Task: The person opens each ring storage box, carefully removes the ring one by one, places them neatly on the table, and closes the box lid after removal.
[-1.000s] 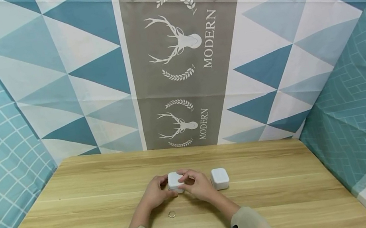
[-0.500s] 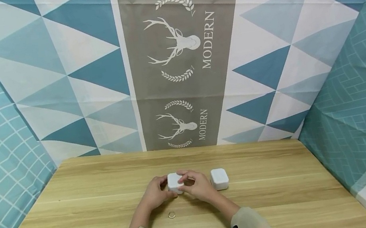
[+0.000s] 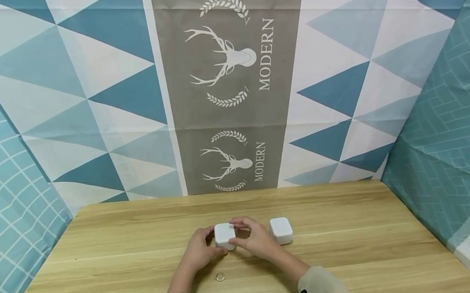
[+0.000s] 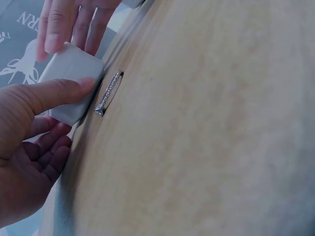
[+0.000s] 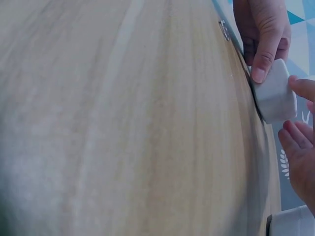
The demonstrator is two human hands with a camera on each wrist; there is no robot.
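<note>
A white rounded-square box (image 3: 224, 234) stands on the table between both hands, its lid flush on the body. My left hand (image 3: 199, 248) grips the box from the left, thumb across its front and the other fingers around its far side. At the box's right side is my right hand (image 3: 254, 239), its thumb at the lid's edge in the right wrist view. The right hand's other fingers are extended and loose beside the box. A silver ring (image 4: 109, 93) with a row of small stones lies on the wood in front of the box.
A second white box (image 3: 281, 231) of the same shape stands to the right of the right hand. The wooden table (image 3: 120, 269) runs back to a patterned fabric backdrop (image 3: 226, 91), with blue fabric at both sides.
The seam gap under the box's lid has closed. My right fingers have come off the lid's top and spread beside it, while my left hand keeps its hold.
</note>
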